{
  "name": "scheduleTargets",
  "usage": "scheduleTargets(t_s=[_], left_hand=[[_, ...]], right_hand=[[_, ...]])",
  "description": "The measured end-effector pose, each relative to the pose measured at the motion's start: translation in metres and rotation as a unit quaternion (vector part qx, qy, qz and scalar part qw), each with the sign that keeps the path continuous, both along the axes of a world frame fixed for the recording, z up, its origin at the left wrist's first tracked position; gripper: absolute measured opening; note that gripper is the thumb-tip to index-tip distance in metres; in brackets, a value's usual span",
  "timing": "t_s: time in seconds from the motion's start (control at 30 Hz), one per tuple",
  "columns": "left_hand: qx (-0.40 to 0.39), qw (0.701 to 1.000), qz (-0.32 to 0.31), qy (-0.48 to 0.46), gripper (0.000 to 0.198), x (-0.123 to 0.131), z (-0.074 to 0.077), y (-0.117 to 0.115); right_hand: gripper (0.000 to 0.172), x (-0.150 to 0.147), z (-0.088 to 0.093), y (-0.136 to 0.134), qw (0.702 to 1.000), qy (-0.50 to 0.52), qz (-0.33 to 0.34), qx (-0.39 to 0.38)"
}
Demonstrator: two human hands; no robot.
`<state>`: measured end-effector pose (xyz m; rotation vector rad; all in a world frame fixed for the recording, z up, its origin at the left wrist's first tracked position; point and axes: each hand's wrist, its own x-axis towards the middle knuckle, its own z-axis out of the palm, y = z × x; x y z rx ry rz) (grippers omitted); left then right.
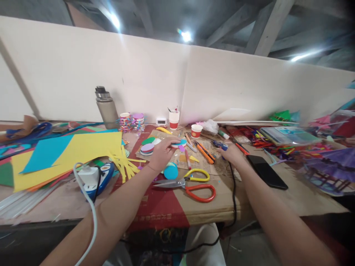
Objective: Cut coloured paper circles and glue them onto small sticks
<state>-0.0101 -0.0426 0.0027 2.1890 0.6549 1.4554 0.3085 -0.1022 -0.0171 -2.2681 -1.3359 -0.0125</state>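
Note:
My left hand (163, 150) is closed on the edge of a small blue-topped paper disc (181, 142) with a white rim and a purple tab hanging from it. My right hand (232, 152) is wrapped round a blue glue gun (222, 146), its black cord running down over the table edge. Loose blue paper circles (171, 171) lie below my left hand; purple and white discs (147, 148) and a green disc (148, 140) are to its left. Large scissors (184, 181) with one yellow and one red handle lie partly open in front.
Orange cutters (204, 152) lie between my hands. Behind stand paper cups (196, 130), two strip-covered cups (138, 121) and a bottle (107, 109). Coloured sheets (91, 144) and a power strip (102, 177) with a white cable are left; a phone (266, 171) is right.

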Motion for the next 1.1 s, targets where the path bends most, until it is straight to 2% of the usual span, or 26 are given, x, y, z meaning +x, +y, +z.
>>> scheduleTargets(t_s=[0.17, 0.27, 0.4, 0.53, 0.67, 0.73, 0.77, 0.83, 0.87, 0.93, 1.0, 1.1], left_hand=[[0.094, 0.995, 0.006, 0.018, 0.011, -0.002, -0.001, 0.002], [0.107, 0.994, 0.000, 0.024, 0.012, -0.004, -0.002, 0.004], [0.094, 0.995, -0.004, 0.029, 0.012, -0.005, -0.001, 0.006], [0.027, 0.999, 0.026, 0.014, 0.015, -0.003, -0.002, 0.007], [-0.130, 0.990, 0.051, -0.029, 0.020, 0.000, -0.012, 0.014], [-0.185, 0.980, 0.036, -0.061, 0.026, 0.001, -0.017, 0.018], [-0.192, 0.978, 0.031, -0.069, 0.026, 0.001, -0.018, 0.019], [-0.163, 0.984, 0.037, -0.062, 0.020, 0.001, -0.018, 0.019], [-0.135, 0.989, 0.047, -0.048, 0.017, 0.000, -0.017, 0.019], [-0.080, 0.995, 0.062, -0.018, 0.018, -0.002, -0.014, 0.016], [-0.046, 0.997, 0.069, 0.008, 0.022, -0.003, -0.011, 0.014], [-0.019, 0.996, 0.087, 0.024, 0.024, -0.005, -0.009, 0.014]], right_hand=[[0.027, 0.007, -0.004, 0.011, 0.999, 0.037, -0.015, -0.013], [0.020, 0.013, -0.002, 0.012, 0.997, 0.070, -0.029, -0.019], [0.011, 0.016, 0.001, 0.008, 0.982, 0.173, -0.073, 0.015], [0.012, 0.011, 0.006, 0.008, 0.961, 0.251, -0.102, 0.057], [0.012, 0.003, 0.016, 0.014, 0.941, 0.300, -0.102, 0.116], [0.011, -0.005, 0.023, 0.016, 0.928, 0.330, -0.074, 0.157], [0.014, -0.012, 0.028, 0.015, 0.909, 0.364, -0.035, 0.199], [0.024, -0.028, 0.038, 0.013, 0.872, 0.408, 0.076, 0.258], [0.030, -0.038, 0.044, 0.010, 0.863, 0.410, 0.127, 0.266], [0.034, -0.058, 0.054, 0.004, 0.860, 0.393, 0.200, 0.255], [0.030, -0.075, 0.060, -0.003, 0.870, 0.367, 0.248, 0.218], [0.023, -0.091, 0.059, -0.014, 0.892, 0.306, 0.275, 0.185]])
